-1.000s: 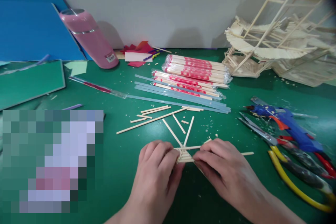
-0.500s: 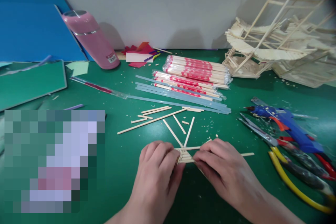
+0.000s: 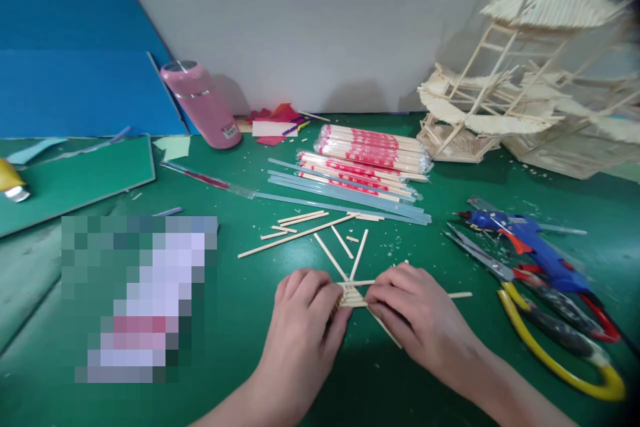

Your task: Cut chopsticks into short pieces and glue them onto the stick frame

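Note:
Low in the middle of the head view is a small frame of pale wooden sticks (image 3: pixel 354 296), its short rungs lying side by side. My left hand (image 3: pixel 306 327) is closed on its left side, fingertips and thumb pressed to the rungs. At its right side my right hand (image 3: pixel 417 313) pinches the frame's edge. A stick end (image 3: pixel 461 295) pokes out beyond my right hand, and another slants out below it. Two sticks (image 3: pixel 359 255) spread upward in a V from the frame's top. My fingers hide part of the joints.
Loose cut sticks (image 3: pixel 295 235) lie behind my hands, then clear blue glue sticks (image 3: pixel 345 195) and wrapped chopsticks (image 3: pixel 373 147). At right are scissors (image 3: pixel 480 253), a blue glue gun (image 3: pixel 530 237) and yellow-handled pliers (image 3: pixel 550 367). A stick-built model (image 3: pixel 500 93) and pink flask (image 3: pixel 205 107) stand behind.
The view has tilted up and shifted left, so more of the model and a yellow tool at the left edge show. Both hands stay on the frame with little change.

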The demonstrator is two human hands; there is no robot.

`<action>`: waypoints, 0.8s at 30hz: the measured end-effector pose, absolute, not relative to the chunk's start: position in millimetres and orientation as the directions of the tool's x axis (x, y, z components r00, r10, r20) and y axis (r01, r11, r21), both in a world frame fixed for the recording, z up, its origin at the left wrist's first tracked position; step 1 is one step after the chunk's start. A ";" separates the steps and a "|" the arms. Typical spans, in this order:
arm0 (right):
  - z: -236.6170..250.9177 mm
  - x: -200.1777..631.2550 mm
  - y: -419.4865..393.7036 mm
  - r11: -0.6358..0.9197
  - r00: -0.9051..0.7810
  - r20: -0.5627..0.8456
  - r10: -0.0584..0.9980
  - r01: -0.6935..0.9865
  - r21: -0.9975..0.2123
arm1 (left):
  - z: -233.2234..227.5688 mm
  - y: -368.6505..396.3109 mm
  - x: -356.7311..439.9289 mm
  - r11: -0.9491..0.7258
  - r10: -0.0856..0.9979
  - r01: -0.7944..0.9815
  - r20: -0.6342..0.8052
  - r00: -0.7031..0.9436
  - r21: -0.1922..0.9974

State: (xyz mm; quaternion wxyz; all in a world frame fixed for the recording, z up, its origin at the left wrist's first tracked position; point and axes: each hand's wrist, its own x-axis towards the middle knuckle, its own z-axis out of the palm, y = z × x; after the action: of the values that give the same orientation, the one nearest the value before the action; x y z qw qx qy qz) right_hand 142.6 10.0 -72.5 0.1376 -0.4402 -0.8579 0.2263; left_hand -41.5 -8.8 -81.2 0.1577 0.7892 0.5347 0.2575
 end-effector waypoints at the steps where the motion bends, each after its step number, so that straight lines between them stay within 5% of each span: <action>1: -72.8 142.8 10.0 0.508 -0.575 0.036 0.818 0.692 -0.513 | -80.9 -9.0 -41.5 -0.378 0.925 0.764 0.237 0.295 0.522; 16: -69.1 142.7 10.8 0.532 -0.601 0.048 0.798 0.665 -0.525 | -70.7 -10.1 -43.7 -0.395 0.918 0.771 0.249 0.308 0.500; 24: -66.8 149.1 12.5 0.546 -0.612 0.098 0.785 0.609 -0.575 | -53.6 -23.1 -68.4 -0.323 0.904 0.802 0.415 0.104 0.502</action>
State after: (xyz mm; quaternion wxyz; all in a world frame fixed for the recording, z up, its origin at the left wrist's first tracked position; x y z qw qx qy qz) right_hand 149.1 12.5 -66.8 0.1748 -0.4046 -0.8617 0.2515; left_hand -68.4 -23.1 -53.6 0.0747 0.7394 0.5769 0.3390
